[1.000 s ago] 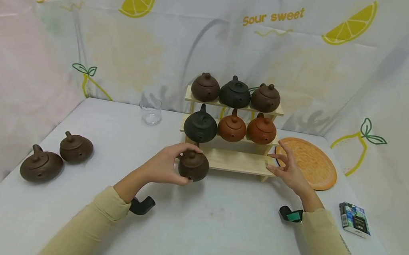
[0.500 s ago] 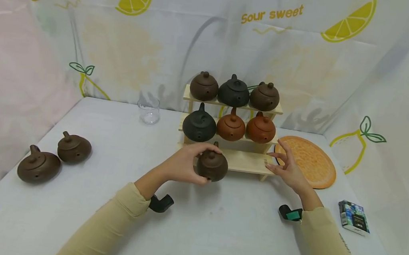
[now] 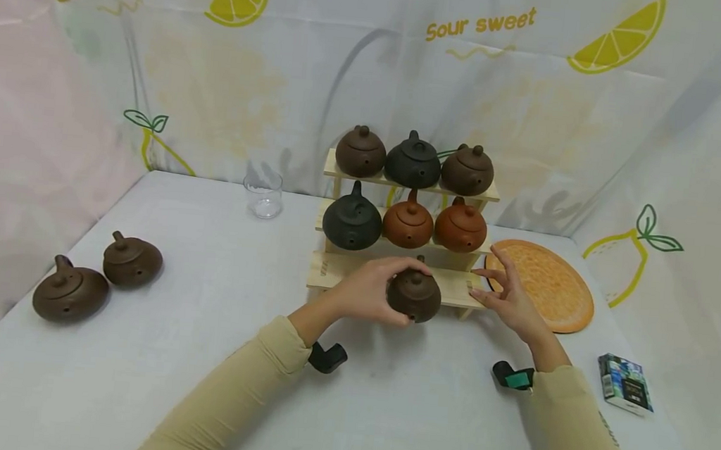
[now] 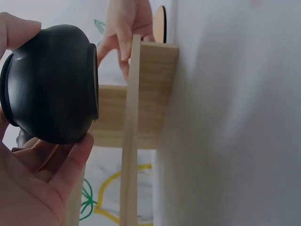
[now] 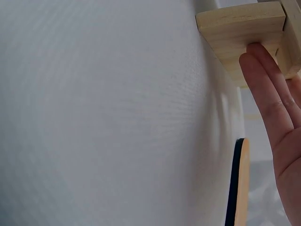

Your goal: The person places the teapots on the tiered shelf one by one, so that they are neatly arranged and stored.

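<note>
My left hand [image 3: 364, 292] grips a dark brown teapot [image 3: 417, 299] from its left side, just in front of the lowest shelf of a three-tier wooden stand [image 3: 334, 269]. In the left wrist view the teapot [image 4: 51, 87] looks nearly black, its base facing the camera, with thumb and fingers spread round its body. Out at the right end of that shelf rests my right hand [image 3: 513, 304]. Seen from the right wrist, two straight fingers [image 5: 268, 101] touch the wooden end of the stand [image 5: 242, 23]. Teapots in brown, black and reddish clay fill the two upper tiers.
Two more brown teapots, one in front [image 3: 71, 294] and one behind [image 3: 131, 261], stand at the table's left. A clear glass [image 3: 265, 196] is by the back cloth. Right of the stand lies a round orange-tan board [image 3: 542, 289], with a small printed box [image 3: 626, 385] nearer.
My left hand has carried the brown teapot rightward along the front of the lowest shelf, from its left end to right of its middle. The right hand has stayed at the shelf end.
</note>
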Available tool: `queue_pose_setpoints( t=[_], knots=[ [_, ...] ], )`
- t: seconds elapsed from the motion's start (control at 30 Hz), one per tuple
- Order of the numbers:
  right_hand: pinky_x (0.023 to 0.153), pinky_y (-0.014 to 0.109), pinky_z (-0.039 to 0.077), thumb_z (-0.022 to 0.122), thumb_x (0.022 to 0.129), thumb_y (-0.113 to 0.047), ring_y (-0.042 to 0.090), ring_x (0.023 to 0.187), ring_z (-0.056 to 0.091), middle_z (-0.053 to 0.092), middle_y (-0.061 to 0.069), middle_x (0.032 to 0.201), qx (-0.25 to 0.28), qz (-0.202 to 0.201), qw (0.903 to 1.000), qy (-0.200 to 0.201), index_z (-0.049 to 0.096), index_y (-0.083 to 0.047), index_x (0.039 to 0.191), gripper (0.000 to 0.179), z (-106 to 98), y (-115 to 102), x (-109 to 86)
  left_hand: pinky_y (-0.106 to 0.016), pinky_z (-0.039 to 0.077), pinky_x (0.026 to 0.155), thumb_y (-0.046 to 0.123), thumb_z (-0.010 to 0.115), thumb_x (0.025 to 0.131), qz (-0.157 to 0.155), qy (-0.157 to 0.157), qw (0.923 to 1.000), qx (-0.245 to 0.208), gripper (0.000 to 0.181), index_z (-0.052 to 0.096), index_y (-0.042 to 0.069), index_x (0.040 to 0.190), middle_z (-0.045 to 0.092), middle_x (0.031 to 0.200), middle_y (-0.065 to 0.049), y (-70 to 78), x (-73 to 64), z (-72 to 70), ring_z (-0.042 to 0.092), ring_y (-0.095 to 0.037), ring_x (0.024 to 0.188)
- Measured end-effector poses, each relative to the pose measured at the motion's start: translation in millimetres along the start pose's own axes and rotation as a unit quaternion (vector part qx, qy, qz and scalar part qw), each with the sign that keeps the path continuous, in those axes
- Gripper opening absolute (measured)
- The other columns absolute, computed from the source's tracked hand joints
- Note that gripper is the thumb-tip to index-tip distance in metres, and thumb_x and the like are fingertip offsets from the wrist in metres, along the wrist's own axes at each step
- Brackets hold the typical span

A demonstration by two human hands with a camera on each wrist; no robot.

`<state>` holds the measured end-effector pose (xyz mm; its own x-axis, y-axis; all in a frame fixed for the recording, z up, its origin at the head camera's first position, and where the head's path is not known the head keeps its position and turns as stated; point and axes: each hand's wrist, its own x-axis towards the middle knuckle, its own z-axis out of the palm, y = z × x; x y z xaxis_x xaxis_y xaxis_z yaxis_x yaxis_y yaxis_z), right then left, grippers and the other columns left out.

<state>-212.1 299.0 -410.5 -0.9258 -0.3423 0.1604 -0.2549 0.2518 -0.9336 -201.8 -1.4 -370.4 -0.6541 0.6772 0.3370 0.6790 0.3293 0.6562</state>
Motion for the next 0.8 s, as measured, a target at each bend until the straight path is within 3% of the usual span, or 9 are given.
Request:
queue_pose_setpoints(
  t=[0.2, 0.43, 0.63, 0.8],
  knots=[
    [0.074, 0.018, 0.049, 0.056, 0.089, 0.008, 0.004, 0.090, 0.060, 0.035, 0.034, 0.128, -0.005, 0.002, 1.0000, 0.000, 0.005, -0.024, 0.149, 0.085, 0.0, -0.1, 0.0, -0.027, 0.043, 0.084, 0.026, 0.080, 0.067, -0.014, -0.023, 0.9996, 0.006, 0.070, 0.049, 0.024, 0.130, 0.054, 0.122, 0.004, -1.8, 18.2, 13.5, 0.051, -0.010, 0.101],
    [0.073, 0.018, 0.049, 0.054, 0.089, 0.010, 0.004, 0.091, 0.060, 0.035, 0.034, 0.127, -0.001, -0.013, 0.9999, -0.005, 0.004, -0.022, 0.149, 0.085, -1.4, 0.8, 0.4, -0.025, 0.042, 0.082, 0.023, 0.080, 0.069, -0.017, -0.016, 0.9997, -0.010, 0.070, 0.048, 0.025, 0.131, 0.053, 0.121, 0.005, -4.8, 35.9, 23.5, 0.051, -0.009, 0.098],
    [0.073, 0.018, 0.049, 0.053, 0.089, 0.011, 0.005, 0.089, 0.060, 0.034, 0.034, 0.127, -0.002, -0.012, 0.9999, -0.008, 0.001, -0.017, 0.149, 0.084, -2.7, 1.4, -0.1, -0.025, 0.042, 0.084, 0.025, 0.080, 0.070, -0.027, -0.035, 0.9989, 0.011, 0.071, 0.048, 0.025, 0.133, 0.054, 0.123, 0.002, -2.4, 46.2, 31.2, 0.051, -0.010, 0.102],
    [0.074, 0.018, 0.049, 0.052, 0.089, 0.012, 0.005, 0.090, 0.060, 0.034, 0.035, 0.127, 0.000, -0.017, 0.9998, -0.012, 0.001, -0.017, 0.149, 0.083, -2.5, 0.9, 0.0, -0.024, 0.041, 0.084, 0.025, 0.080, 0.071, -0.040, -0.033, 0.9986, 0.012, 0.071, 0.048, 0.025, 0.134, 0.053, 0.124, 0.002, -0.5, 51.4, 35.3, 0.050, -0.009, 0.103]
  ],
)
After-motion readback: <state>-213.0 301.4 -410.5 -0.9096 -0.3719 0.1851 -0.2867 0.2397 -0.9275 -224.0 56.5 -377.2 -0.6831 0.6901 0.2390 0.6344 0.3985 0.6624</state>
